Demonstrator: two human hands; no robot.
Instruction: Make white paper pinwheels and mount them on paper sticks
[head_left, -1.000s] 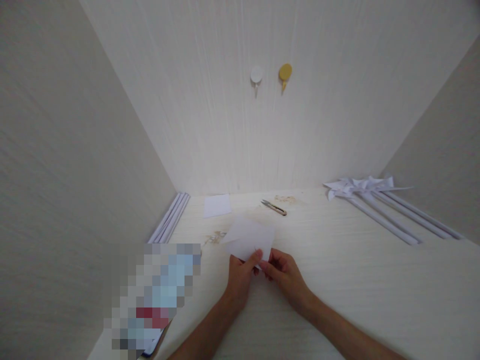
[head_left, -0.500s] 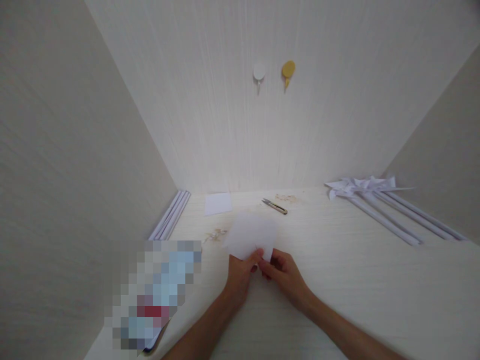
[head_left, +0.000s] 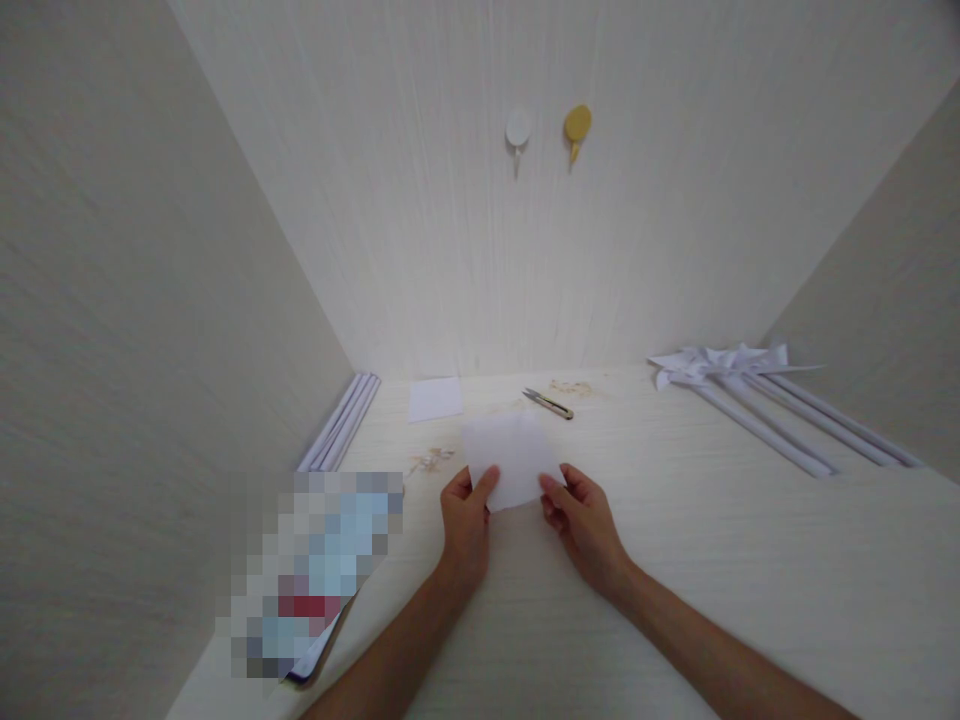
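Observation:
Between my hands is a white sheet of paper [head_left: 513, 455], roughly square and held above the pale table. My left hand [head_left: 466, 515] pinches its left edge, thumb on top. On the opposite edge, my right hand [head_left: 581, 515] grips the sheet near its lower right corner, thumb over the paper and fingers beneath. Beyond the sheet lie thread snips [head_left: 549, 403], apart from both hands. Another white paper square [head_left: 435, 399] lies flat at the back left. Small tan and white bits [head_left: 433, 460] are scattered left of the held sheet.
White paper pinwheels [head_left: 712, 364] on rolled sticks lie at the back right. Several white paper rolls [head_left: 341, 422] rest along the left wall. A pixelated device [head_left: 322, 570] is at front left. Two hooks, white [head_left: 517, 130] and yellow [head_left: 577, 125], hang on the back wall.
My hands have moved apart from the middle of the paper's near edge to its two sides. The sheet now lies more fully in view between them.

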